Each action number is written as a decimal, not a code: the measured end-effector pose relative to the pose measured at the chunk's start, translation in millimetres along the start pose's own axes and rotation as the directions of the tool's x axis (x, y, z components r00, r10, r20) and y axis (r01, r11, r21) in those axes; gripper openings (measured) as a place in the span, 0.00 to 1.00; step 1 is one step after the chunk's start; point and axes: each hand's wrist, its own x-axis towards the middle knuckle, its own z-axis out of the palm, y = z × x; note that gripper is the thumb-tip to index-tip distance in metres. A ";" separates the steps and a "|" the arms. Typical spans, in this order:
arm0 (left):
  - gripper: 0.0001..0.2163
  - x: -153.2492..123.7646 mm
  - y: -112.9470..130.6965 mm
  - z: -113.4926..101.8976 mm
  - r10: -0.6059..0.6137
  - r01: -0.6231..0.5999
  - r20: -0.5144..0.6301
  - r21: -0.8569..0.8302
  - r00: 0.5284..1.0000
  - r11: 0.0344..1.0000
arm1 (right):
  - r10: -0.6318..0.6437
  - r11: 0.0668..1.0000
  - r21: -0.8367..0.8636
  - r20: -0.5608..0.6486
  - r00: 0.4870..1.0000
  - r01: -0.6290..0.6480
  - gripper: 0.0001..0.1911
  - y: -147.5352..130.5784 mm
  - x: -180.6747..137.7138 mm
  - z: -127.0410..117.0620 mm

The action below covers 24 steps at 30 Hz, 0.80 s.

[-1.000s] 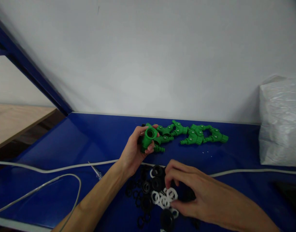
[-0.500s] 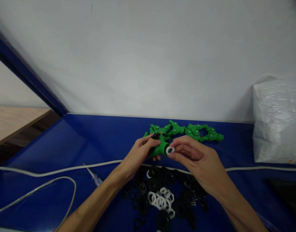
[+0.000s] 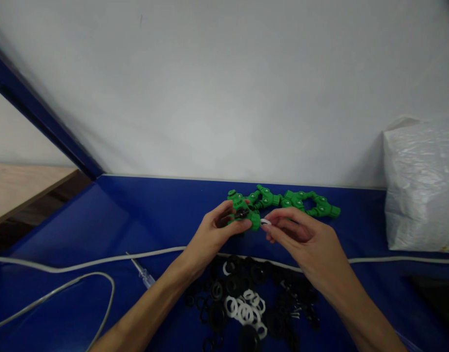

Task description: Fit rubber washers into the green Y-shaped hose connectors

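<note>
Head view: compared with half a second ago, the white ring point(image 3: 265, 222) has tipped nearly edge-on at three o'clock of the green fitting point(image 3: 254, 218), seemingly bringing both parts to meeting; contact is unclear. The left hand's point(image 3: 214, 231) grip is partly closed around the fitting, twelve o'clock of the loose white rings point(image 3: 239, 314) on the desk point(image 3: 161, 208). The right hand's point(image 3: 305, 237) grip is nearly closed, thumb and finger pinching the ring.

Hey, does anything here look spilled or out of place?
Mildly odd: the white cable crosses the blue table between the green fittings and the loose rings, cluttering the workspace. Nothing looks clearly damaged.
</note>
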 end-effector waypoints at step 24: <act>0.14 3.8 2.3 -5.6 -0.142 0.086 -0.254 -0.218 0.957 0.972 | -0.572 0.651 -0.427 0.267 0.776 0.627 0.19 -20.3 -25.6 6.8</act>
